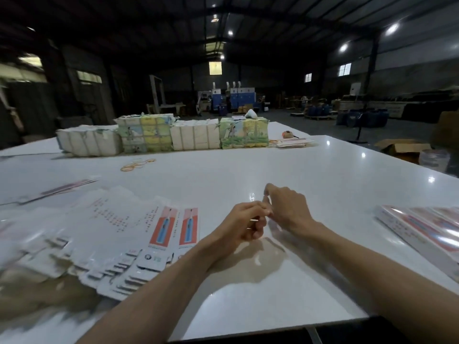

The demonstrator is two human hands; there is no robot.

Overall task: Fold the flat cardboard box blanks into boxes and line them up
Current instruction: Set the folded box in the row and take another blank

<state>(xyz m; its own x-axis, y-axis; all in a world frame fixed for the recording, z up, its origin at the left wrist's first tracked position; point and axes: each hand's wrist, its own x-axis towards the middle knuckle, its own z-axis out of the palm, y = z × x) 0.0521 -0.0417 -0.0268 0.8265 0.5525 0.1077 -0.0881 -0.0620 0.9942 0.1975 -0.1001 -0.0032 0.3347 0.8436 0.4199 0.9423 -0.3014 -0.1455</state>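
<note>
L hand (244,224) & R hand (288,209) meet over the surface (273,157), fingertips touching and fingers curled. Can't tell if they pinch sth small, but no blank is held. The flat blanks (119,234) lie fanned just left of the L hand, which is nearer, w/ long axes running roughly away from the person. Nothing stands btwn. Boxes (422,232) lie at the right edge, well apart. Rubber bands (137,165) & bundles (161,135) are farther off.
</note>
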